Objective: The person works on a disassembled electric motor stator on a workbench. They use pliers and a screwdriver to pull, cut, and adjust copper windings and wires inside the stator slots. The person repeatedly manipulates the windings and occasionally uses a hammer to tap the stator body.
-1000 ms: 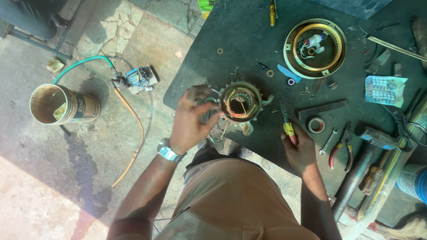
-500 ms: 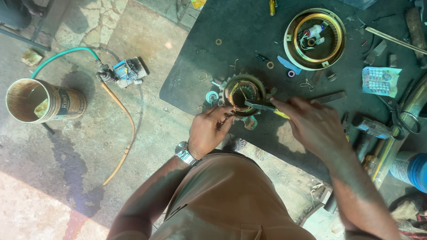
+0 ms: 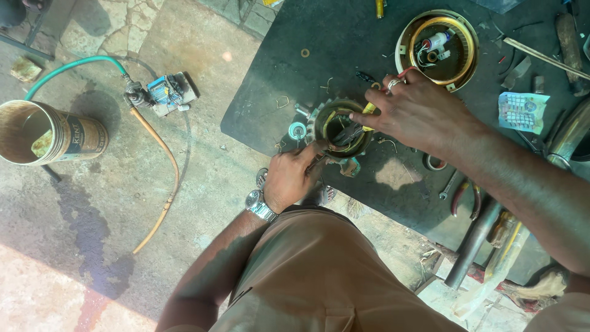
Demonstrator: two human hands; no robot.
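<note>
Both hands (image 3: pixel 294 178) (image 3: pixel 418 110) clenched on toothed ring (image 3: pixel 340 128) (right fingers' tool mostly hidden)

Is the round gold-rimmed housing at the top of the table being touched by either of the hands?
No. The gold-rimmed housing lies untouched; both hands work at the toothed ring.

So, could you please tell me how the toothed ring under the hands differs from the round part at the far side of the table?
The toothed ring has a notched outer edge; the round part has a smooth rim. The ring is dark with a tool in its middle and both the left hand and right hand on it; the round part lies untouched, brassy, holding wires. Both are circular, on the dark table.
</note>
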